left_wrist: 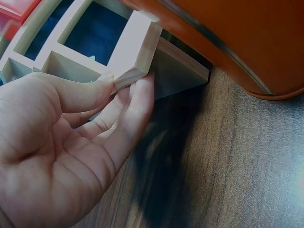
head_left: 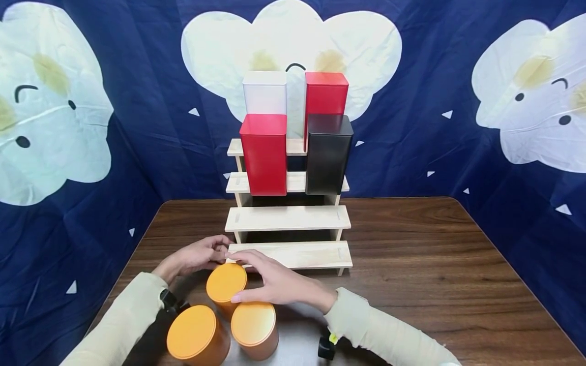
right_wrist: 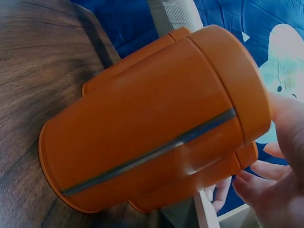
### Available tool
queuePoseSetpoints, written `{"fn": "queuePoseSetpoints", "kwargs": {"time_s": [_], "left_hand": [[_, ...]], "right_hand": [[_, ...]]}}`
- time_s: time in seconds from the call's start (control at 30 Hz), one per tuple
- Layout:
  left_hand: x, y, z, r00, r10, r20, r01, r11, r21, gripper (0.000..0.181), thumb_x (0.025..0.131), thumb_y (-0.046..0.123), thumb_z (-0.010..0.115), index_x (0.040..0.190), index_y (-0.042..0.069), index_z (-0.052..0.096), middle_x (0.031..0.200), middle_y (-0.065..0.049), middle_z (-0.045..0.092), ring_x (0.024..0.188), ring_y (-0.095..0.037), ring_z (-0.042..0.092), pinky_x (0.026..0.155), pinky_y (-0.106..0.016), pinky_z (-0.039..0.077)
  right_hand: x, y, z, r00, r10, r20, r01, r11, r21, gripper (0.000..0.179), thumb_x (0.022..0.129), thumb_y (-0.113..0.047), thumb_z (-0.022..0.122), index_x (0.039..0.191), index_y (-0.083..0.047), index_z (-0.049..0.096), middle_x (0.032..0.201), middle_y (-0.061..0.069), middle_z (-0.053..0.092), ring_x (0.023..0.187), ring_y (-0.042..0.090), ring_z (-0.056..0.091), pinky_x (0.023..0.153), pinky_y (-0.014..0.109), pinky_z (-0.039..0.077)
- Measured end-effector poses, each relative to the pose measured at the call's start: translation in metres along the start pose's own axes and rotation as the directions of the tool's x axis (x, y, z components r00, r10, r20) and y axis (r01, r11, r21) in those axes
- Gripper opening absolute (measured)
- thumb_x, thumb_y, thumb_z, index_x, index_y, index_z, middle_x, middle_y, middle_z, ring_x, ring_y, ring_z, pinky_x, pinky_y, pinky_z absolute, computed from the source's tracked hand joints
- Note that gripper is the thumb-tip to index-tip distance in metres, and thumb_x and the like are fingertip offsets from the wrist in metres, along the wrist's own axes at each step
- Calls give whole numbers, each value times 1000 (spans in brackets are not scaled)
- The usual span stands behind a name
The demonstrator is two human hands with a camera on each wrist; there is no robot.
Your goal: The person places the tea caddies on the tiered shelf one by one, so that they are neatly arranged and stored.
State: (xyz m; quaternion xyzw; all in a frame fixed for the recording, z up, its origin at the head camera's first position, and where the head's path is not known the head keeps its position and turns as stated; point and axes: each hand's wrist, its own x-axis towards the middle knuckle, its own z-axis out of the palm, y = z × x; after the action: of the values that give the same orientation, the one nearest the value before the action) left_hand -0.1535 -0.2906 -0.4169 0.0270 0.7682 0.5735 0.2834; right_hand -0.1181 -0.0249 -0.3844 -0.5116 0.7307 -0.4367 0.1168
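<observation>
A stepped wooden display rack stands at mid table, with its lowest shelf nearest me. My left hand pinches the left end of that shelf between thumb and fingers. Three orange cylindrical canisters with lids stand in front. My right hand curves round the lid of the farthest canister, thumb on the near side, fingers on the far side; part of this contact is hidden. The left-front canister and right-front canister stand close by. In the right wrist view, one canister fills the middle.
On the rack's upper shelves stand a white box, two red boxes, the front one lower, and a black box. The brown wooden table runs back to a dark blue cloth with white cloud faces.
</observation>
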Motion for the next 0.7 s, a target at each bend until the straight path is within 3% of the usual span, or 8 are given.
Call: {"fn": "queuePoseSetpoints", "kwargs": {"time_s": [0.27,0.43,0.7], "left_hand": [[0,2,-1,1000,6,21,-6,1000,-1,39,94,4,50,128,-7,34,95,-8,53,86,-18,56,79,-33,53],[0,3,-1,1000,-1,8,1,1000,0,42,93,3,51,129,-7,33,95,-8,53,85,-18,56,79,-32,54],[0,1,1,1000,2,4,-2,1000,-7,45,92,3,52,130,-8,32,96,-9,52,86,-19,57,79,-33,54]], "right_hand": [[4,5,1,995,82,62,-82,997,-11,72,84,-41,71,143,-19,36,146,-7,40,130,3,41,106,22,37],[8,7,0,992,88,92,-87,996,-21,73,84,-39,71,144,-17,36,148,-5,40,131,3,40,107,22,36],[18,5,-7,970,131,206,-138,990,21,76,82,-34,75,145,-14,37,144,-4,45,124,-1,44,103,17,37]]}}
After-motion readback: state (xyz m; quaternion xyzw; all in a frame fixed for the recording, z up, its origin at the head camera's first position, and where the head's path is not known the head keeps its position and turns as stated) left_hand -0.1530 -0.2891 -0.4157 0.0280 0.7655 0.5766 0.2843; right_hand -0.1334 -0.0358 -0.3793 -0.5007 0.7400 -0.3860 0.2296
